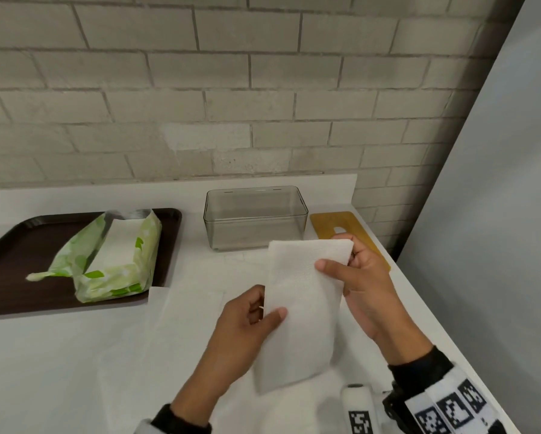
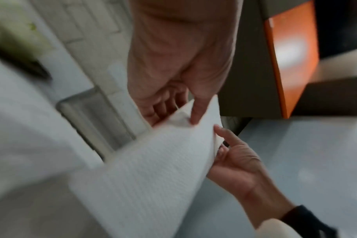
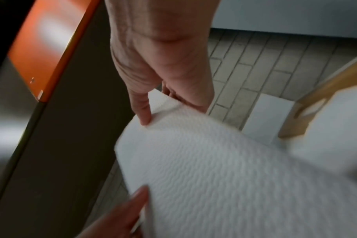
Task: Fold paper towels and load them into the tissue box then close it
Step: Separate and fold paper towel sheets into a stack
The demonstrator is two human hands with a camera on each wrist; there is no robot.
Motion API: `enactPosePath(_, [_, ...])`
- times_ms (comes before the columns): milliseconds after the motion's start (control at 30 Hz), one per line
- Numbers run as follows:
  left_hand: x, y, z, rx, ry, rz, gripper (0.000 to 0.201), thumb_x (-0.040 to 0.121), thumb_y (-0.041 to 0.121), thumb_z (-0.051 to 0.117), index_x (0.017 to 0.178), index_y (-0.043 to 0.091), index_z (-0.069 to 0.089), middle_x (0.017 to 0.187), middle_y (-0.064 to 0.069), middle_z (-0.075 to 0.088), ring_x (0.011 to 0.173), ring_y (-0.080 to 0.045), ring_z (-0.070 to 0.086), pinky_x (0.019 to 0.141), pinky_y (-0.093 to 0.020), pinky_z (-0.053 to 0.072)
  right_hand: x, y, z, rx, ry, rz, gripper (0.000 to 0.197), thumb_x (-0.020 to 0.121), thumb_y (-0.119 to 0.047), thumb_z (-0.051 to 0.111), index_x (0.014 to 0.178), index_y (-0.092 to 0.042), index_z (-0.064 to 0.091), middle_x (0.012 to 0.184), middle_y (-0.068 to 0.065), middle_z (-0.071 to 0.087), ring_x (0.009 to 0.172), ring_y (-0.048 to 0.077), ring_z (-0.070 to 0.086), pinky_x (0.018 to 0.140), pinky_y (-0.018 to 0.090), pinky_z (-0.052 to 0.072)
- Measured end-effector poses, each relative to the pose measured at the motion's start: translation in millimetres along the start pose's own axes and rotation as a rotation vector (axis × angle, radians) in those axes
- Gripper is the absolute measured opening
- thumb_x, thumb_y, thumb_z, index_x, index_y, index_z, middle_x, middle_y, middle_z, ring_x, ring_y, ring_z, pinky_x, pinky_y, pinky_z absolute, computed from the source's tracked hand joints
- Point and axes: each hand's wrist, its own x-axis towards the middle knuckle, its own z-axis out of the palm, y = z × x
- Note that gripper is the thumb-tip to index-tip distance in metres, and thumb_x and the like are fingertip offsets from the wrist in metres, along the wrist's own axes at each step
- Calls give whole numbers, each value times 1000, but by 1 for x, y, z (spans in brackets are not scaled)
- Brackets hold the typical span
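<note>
A folded white paper towel hangs above the counter between both hands. My left hand pinches its left edge, thumb on top. My right hand pinches the upper right corner, thumb over the front and fingers behind. The left wrist view shows the left hand pinching the paper towel. The right wrist view shows the right hand on the paper towel. The clear tissue box stands open just behind the towel. Its bamboo lid lies flat to the box's right.
A dark tray at the left holds an opened green pack of paper towels. An unfolded sheet lies on the white counter under my hands. A brick wall runs behind, and the counter's edge is close on the right.
</note>
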Motion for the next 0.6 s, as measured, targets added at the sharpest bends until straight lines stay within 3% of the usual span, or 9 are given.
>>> enactPosePath(67, [3, 0, 10, -107, 153, 7, 11, 88, 7, 63, 94, 14, 68, 90, 3, 75, 86, -14, 70, 78, -25, 56, -7, 13, 5, -28, 38, 47, 45, 68, -9, 73, 110, -13, 59, 104, 4, 70, 95, 21, 68, 81, 37, 57])
enactPosePath(133, [3, -3, 15, -124, 241, 34, 11, 89, 8, 61, 93, 16, 67, 88, 5, 75, 84, -14, 70, 78, -28, 55, -15, 27, 12, -167, 65, 90, 40, 76, -9, 72, 112, -21, 60, 108, 1, 69, 99, 20, 66, 87, 40, 54])
enactPosePath(267, [4, -4, 16, -122, 345, 118, 15, 92, 7, 57, 94, 21, 63, 89, 11, 72, 83, -8, 68, 73, -24, 53, -22, 34, 21, -313, 80, 5, 33, 83, -9, 66, 95, -38, 56, 99, -17, 66, 92, 3, 64, 73, 18, 53])
enactPosePath(367, [5, -3, 18, -131, 337, 161, 26, 93, 4, 53, 101, 28, 57, 97, 13, 70, 91, -2, 66, 72, -16, 51, -21, 30, 25, -335, 100, -81, 37, 84, -9, 66, 95, -42, 54, 92, -26, 64, 87, -9, 63, 68, 11, 52])
enactPosePath(500, [5, -11, 20, -117, 295, 120, 43, 91, -6, 46, 110, 32, 49, 113, 9, 62, 103, -6, 60, 71, -12, 50, -23, 46, 27, -394, 130, -71, 42, 83, -10, 67, 109, -39, 50, 108, -14, 62, 101, 3, 60, 78, 15, 53])
enactPosePath(600, [6, -12, 22, -67, 284, 96, 39, 93, -4, 44, 106, 32, 47, 111, 8, 60, 104, -11, 59, 69, -10, 49, -25, 53, 30, -437, 136, -67, 43, 85, -10, 64, 110, -40, 46, 111, -12, 59, 103, 3, 57, 74, 8, 49])
